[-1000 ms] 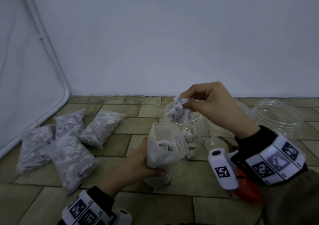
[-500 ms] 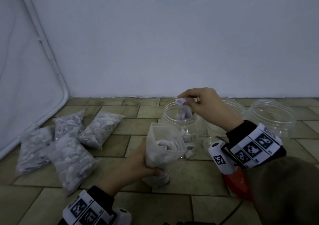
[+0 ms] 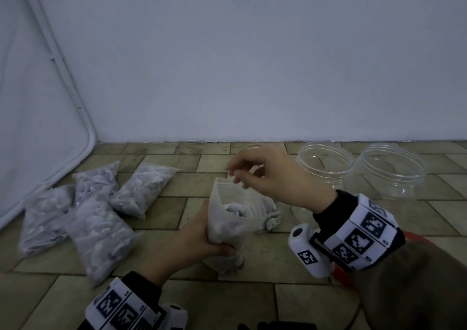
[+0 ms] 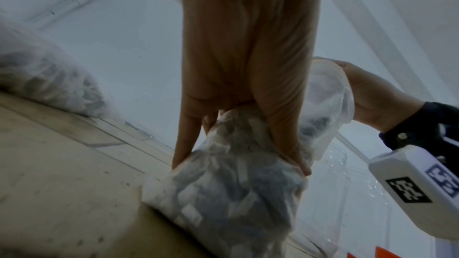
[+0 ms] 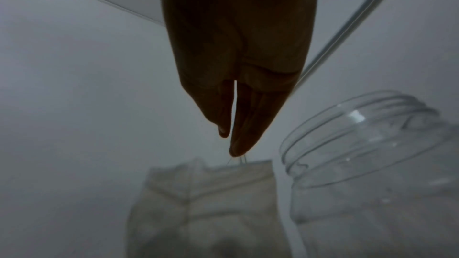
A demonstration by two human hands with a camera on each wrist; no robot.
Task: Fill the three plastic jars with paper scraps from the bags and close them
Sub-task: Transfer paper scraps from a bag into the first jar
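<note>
My left hand grips the lower part of an open plastic bag of paper scraps and holds it upright on the tiled floor; the same bag bulges below my fingers in the left wrist view. My right hand hovers just above the bag's mouth with relaxed fingers and holds nothing. Behind it stands a clear jar, mostly hidden, with paper scraps showing low inside. Two more clear jars stand open to the right, with no scraps showing inside.
Several sealed bags of scraps lie in a heap on the floor at the left. A white wall runs close behind the jars, and a white framed panel leans at the left. An orange-red object lies partly hidden under my right wrist.
My right hand held a paper scrap over the first jar, lowered it in and let go. It has come back toward the bag's mouth, empty. My left hand kept its grip.
</note>
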